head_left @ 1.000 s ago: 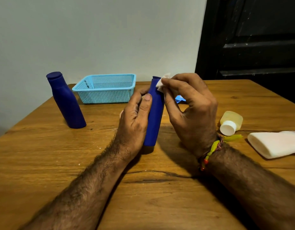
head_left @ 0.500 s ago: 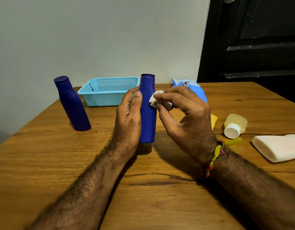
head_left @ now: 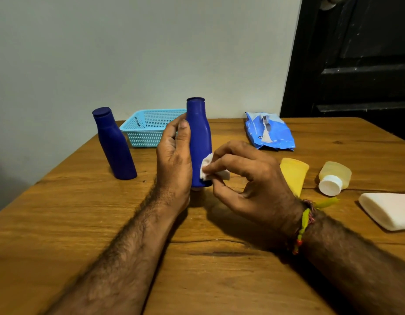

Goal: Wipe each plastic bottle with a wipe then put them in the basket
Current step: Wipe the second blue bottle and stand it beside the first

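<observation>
My left hand (head_left: 174,160) grips a dark blue plastic bottle (head_left: 199,133) upright at the table's middle, its base just above the wood. My right hand (head_left: 247,178) pinches a small white wipe (head_left: 208,169) against the bottle's lower right side. A second dark blue bottle (head_left: 114,146) stands leaning at the left. Behind the held bottle sits the light blue mesh basket (head_left: 147,128), with nothing visible inside. A yellow bottle (head_left: 294,173), a pale yellow bottle with a white cap (head_left: 333,178) and a white bottle (head_left: 388,210) lie at the right.
A blue pack of wipes (head_left: 268,133) lies at the back, right of the basket. The wooden table (head_left: 60,223) meets a pale wall at the back and a dark door stands at the back right.
The wipe in my right hand has slid down the bottle from near its cap to its lower part. My left hand has kept its hold, and the bottle now stands upright.
</observation>
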